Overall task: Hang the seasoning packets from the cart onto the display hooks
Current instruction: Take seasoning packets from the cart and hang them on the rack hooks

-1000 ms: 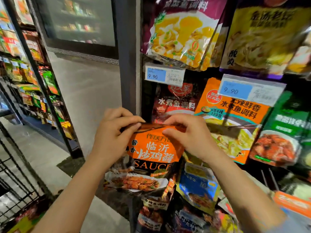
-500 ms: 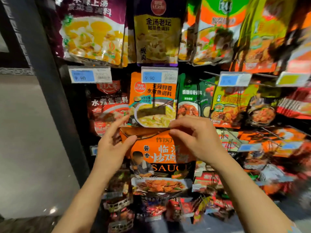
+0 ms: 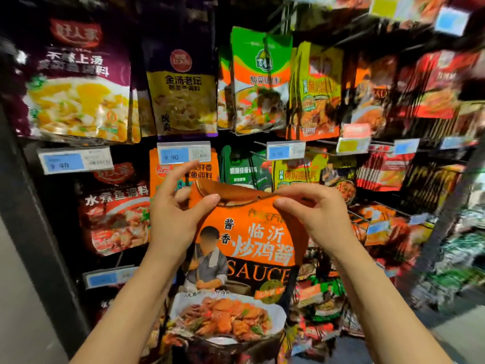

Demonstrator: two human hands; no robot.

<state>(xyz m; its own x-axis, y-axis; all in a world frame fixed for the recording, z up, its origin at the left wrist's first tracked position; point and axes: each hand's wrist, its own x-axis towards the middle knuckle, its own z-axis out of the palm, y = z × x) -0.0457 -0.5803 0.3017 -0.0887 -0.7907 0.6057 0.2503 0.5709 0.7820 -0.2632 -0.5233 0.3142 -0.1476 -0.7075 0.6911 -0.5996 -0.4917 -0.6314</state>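
Head view. Item: orange sauce packet (image 3: 244,248), held up in front of the display, just below the 9.90 price tag (image 3: 183,152).

Step in hand, as judged: hanging. The packet's top edge is folded over; no hook is through it yet.

Next move calls for: lining its hang hole up with a hook below the tag. The hook itself cannot be made out.

Grip, left hand (image 3: 174,219): thumb and fingers pinch the top left corner, forefinger raised.

Grip, right hand (image 3: 319,219): fingers curled, pinching the top right edge.

The near orange sauce packet (image 3: 252,248) reads "SAUCE" and "临沂炒鸡酱". Two blue price tags (image 3: 175,155) behind it read "9.90". A red packet (image 3: 115,214) at left reads "水煮鱼调料".
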